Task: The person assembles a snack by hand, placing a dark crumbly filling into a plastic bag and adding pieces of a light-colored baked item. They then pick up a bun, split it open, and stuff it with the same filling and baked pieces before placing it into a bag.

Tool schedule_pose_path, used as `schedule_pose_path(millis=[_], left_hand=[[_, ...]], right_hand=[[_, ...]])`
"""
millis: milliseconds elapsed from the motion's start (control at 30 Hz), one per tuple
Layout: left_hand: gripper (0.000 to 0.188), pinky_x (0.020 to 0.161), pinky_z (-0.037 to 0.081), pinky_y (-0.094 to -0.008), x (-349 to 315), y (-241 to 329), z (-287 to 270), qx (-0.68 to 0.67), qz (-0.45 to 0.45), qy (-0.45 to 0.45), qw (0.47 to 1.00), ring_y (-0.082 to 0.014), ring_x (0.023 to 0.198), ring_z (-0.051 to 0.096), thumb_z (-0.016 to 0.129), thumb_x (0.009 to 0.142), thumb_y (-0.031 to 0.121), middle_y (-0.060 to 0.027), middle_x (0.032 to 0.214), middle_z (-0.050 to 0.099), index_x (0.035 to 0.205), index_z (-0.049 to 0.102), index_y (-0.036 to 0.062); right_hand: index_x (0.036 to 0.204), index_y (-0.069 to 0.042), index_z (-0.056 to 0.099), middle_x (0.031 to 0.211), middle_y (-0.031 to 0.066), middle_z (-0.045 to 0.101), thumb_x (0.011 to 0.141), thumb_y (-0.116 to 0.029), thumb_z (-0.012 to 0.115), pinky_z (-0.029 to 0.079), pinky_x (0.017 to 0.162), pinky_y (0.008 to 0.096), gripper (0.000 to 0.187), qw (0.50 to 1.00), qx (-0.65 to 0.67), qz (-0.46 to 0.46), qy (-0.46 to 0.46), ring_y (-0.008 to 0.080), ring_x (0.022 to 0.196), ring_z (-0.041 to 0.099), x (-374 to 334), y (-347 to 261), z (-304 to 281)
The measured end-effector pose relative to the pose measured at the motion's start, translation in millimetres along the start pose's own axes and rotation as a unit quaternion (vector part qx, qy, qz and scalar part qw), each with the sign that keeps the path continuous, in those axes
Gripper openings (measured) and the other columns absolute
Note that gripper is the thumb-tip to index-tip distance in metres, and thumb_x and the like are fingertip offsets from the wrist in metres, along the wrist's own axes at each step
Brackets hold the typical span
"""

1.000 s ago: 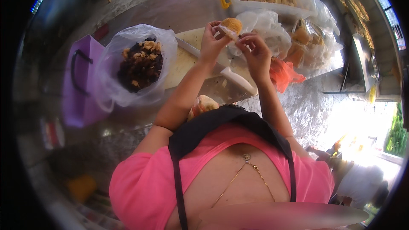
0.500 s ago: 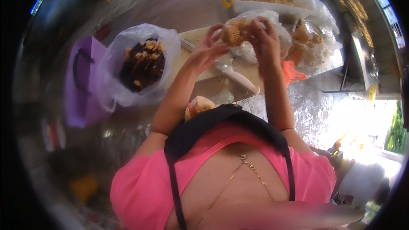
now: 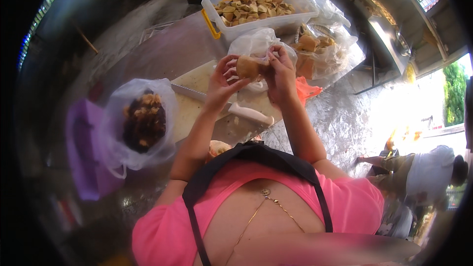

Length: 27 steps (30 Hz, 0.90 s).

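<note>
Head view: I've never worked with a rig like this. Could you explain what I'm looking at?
There's no machine here: these are a person's bare hands, seen from a fisheye camera worn on the head and looking down, so straight edges bend. The left hand holds a rounded brown item; the right hand is at its other side, its exact grip hard to see. Below, a white-handled knife lies partly on a pale cutting board. Beyond stands a clear tub of brown chunks. To the left is an open plastic bag of dark and lighter pieces.
</note>
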<state>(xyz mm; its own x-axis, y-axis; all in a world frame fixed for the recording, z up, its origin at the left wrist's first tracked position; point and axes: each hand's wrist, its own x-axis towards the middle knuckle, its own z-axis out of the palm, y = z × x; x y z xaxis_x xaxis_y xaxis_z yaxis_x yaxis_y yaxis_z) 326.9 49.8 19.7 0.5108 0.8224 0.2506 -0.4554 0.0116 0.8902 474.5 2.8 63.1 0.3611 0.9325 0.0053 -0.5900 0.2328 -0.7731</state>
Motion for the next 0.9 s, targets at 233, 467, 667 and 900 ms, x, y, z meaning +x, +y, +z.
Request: schedule_pose_path(millis=[233, 467, 667, 900], left_hand=[[0.060, 0.082, 0.048, -0.0270, 1, 5, -4, 0.089, -0.002, 0.054, 0.995, -0.0160, 0.103, 0.055, 0.072, 0.074, -0.002, -0.0058, 0.111, 0.050, 0.122, 0.038, 0.0098], [0.064, 0.082, 0.050, -0.0265, -1, 11, -8, -0.016, 0.048, 0.050, 0.997, -0.0181, 0.105, 0.054, 0.072, 0.072, -0.006, -0.0068, 0.114, 0.046, 0.121, 0.034, 0.0104], [0.065, 0.088, 0.050, -0.0302, -4, 19, -12, -0.094, 0.028, 0.043, 0.994, -0.0210, 0.111, 0.053, 0.068, 0.075, -0.007, -0.0107, 0.121, 0.047, 0.127, 0.033, 0.0105], [0.065, 0.093, 0.050, -0.0359, -5, 18, -17, -0.065, 0.040, 0.011, 0.997, -0.0222, 0.112, 0.053, 0.067, 0.077, -0.007, -0.0111, 0.126, 0.046, 0.132, 0.034, 0.0088]], right_hand=[[0.104, -0.009, 0.046, 0.082, -0.0002, 0.049, 0.093, -0.009, 0.045, 0.040, 0.062, 0.0223, 0.011, 0.999, -0.019, -0.016, -0.046, 0.0079, 0.069, 0.047, -11, -19, -5], [0.114, -0.002, 0.051, 0.094, 0.0031, 0.054, 0.083, -0.015, 0.065, 0.041, 0.072, 0.0244, 0.036, 0.892, -0.412, -0.108, -0.151, 0.0105, 0.082, 0.049, -16, -17, 5], [0.111, 0.002, 0.058, 0.102, 0.0074, 0.058, 0.080, -0.011, 0.069, 0.041, 0.086, 0.0271, 0.035, 0.813, -0.542, -0.134, -0.165, 0.0154, 0.094, 0.054, -16, -9, 10], [0.102, 0.001, 0.060, 0.092, 0.0002, 0.057, 0.084, -0.008, 0.065, 0.041, 0.079, 0.0215, 0.020, 0.853, -0.487, -0.124, -0.140, 0.0065, 0.086, 0.052, -10, -8, 8]])
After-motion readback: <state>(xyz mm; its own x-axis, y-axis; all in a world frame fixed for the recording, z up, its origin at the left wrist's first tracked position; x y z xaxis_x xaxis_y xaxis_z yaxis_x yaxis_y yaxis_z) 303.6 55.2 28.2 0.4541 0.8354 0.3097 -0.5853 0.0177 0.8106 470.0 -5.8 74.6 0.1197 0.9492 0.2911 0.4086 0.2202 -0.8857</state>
